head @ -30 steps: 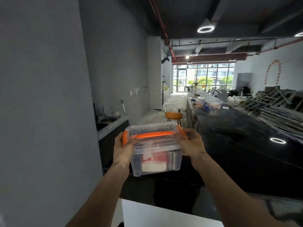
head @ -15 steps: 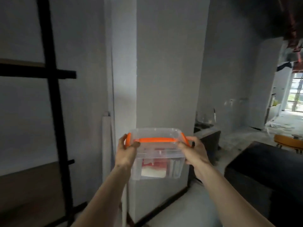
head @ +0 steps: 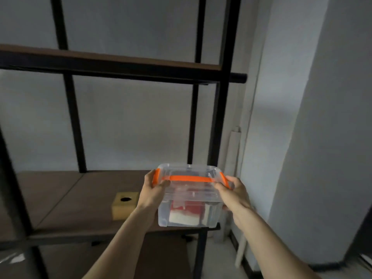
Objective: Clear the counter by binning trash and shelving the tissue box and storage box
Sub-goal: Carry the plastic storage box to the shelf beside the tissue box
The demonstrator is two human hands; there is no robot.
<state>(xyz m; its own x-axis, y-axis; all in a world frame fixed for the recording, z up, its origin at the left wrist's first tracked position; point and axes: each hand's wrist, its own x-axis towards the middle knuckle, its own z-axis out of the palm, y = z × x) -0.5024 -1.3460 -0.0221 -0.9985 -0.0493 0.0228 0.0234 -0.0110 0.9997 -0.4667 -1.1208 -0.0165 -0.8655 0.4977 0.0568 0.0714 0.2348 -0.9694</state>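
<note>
I hold a clear plastic storage box [head: 188, 206] with an orange handle and orange latches, something red and white inside. My left hand [head: 154, 193] grips its left end and my right hand [head: 234, 195] grips its right end. The box hangs in the air just in front of the right part of a brown shelf board [head: 80, 200] on a black metal rack. A yellowish tissue box [head: 123, 207] with a round hole on top sits on that board, just left of my left wrist.
The rack's black uprights [head: 221, 121] stand right behind the box, and a higher brown shelf [head: 112, 61] runs across above. A pale rolled tube [head: 233, 168] leans in the corner beside a grey wall [head: 322, 137]. A lower shelf shows beneath.
My view has swung left from the long dark counter to the wall and then onto the rack. Both hands keep the same hold on the storage box, now in front of the shelf.
</note>
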